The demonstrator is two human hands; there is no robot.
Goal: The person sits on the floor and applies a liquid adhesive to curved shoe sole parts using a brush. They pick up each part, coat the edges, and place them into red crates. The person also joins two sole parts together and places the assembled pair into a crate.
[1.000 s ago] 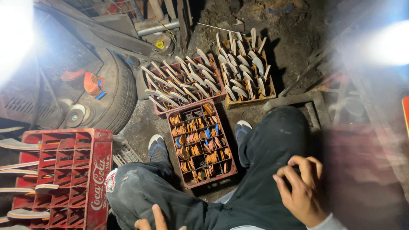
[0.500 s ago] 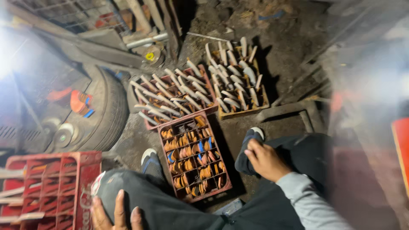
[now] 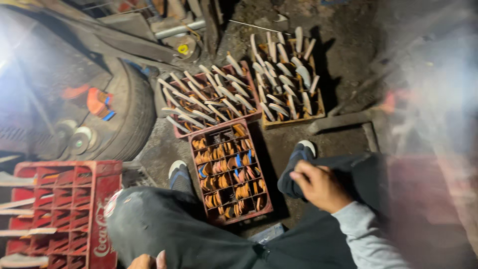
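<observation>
I sit with both legs in dark trousers around a red crate (image 3: 264, 206) on the ground, filled with orange and brown pieces. My right hand (image 3: 321, 187) rests on my right shin just behind my dark shoe (image 3: 298, 154), fingers curled together and nothing in them. Only a few fingers of my left hand (image 3: 147, 261) show at the bottom edge, lying on my left knee. My left shoe (image 3: 177, 172) stands beside the crate.
Beyond my feet a red crate (image 3: 175, 130) and a wooden crate (image 3: 318, 107) hold several pale blade-like pieces standing upright. Another red crate (image 3: 102, 209) with pale pieces stands at my left. A tyre (image 3: 132, 114) and metal parts lie at the left.
My right hand has moved from my thigh forward to the shin by the shoe. My left hand has slipped lower, to the frame edge. The view has shifted.
</observation>
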